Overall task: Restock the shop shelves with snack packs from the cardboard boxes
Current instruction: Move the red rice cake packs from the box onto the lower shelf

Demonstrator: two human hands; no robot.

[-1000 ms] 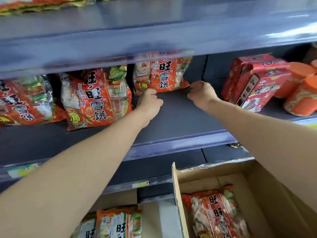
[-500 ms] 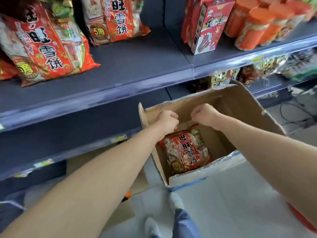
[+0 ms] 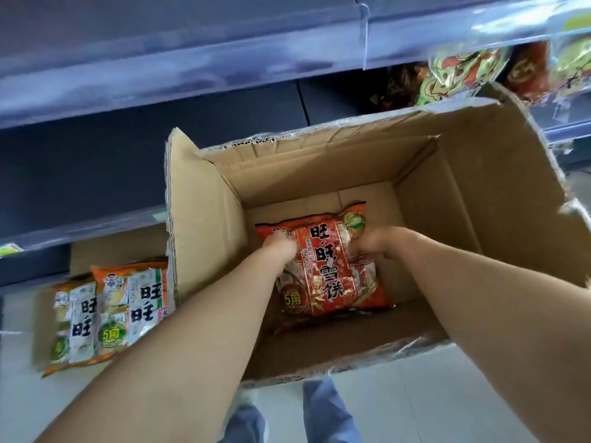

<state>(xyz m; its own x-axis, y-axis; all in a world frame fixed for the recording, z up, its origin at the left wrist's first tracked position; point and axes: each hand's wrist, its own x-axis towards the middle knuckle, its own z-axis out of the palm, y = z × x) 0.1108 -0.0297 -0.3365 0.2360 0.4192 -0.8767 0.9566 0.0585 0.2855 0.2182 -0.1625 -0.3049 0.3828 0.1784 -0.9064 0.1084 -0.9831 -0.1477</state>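
A red snack pack (image 3: 329, 270) with white characters lies flat at the bottom of an open cardboard box (image 3: 479, 199) on the floor. Both my arms reach down into the box. My left hand (image 3: 281, 247) grips the pack's upper left edge. On the upper right edge, my right hand (image 3: 374, 243) has its fingers curled onto the pack. A second pack's edge shows beneath the red one. The shelf (image 3: 192, 68) runs above the box.
Left of the box, orange-and-white snack packs (image 3: 108, 311) lie in another low carton (image 3: 112, 247). Shiny bagged goods (image 3: 463, 68) fill the lower shelf at upper right. My feet and blue trouser legs (image 3: 323, 410) stand on the pale floor below the box.
My hands left the shelf, where they had set a red pack, dropped to the box and now grip the red pack inside. The view tilted down from shelf to box.
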